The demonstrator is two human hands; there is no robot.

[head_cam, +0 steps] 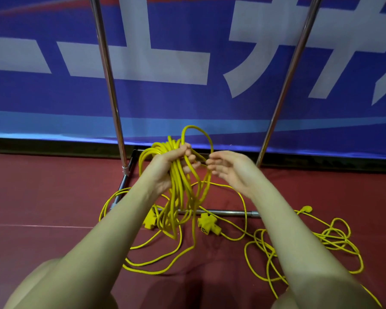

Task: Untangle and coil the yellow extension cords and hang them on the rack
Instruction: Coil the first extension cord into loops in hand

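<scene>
Head view shows my left hand (pixel 176 162) clamped round a bundle of coiled loops (pixel 178 186) of one yellow cord, held up before the rack (pixel 108 70). My right hand (pixel 226 168) hangs slack just beside the newest loop, gripping nothing. By my reckoning the work is under half done: a second cord (pixel 316 241) lies tangled on the floor (pixel 42 197), and nothing hangs yet.

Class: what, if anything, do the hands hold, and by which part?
The left hand grips the coil at its top, where loops bunch. The right hand is open, holding nothing.
</scene>
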